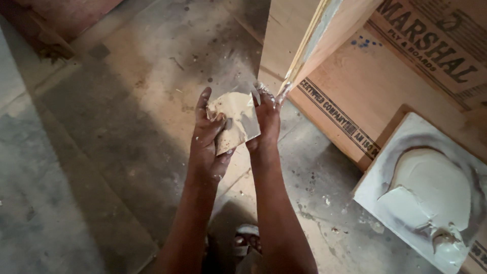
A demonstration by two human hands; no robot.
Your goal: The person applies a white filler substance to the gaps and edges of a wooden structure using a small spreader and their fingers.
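Gripping a stiff, putty-smeared scraper card between them, both hands work just under the corner of an upright plywood panel. The left hand is closed on the card's lower left edge, thumb across its face; the right hand pinches the right edge, its fingertips caked white and touching the panel's bottom edge. Held like this, the card looks best kept flat and firmly braced by both hands, so the paste on it stays on the face and does not slide off the lower corner. To the right, a flat square board lies on the concrete floor and serves as a palette: it carries a broad mound of white putty, cut and scooped along its lower side
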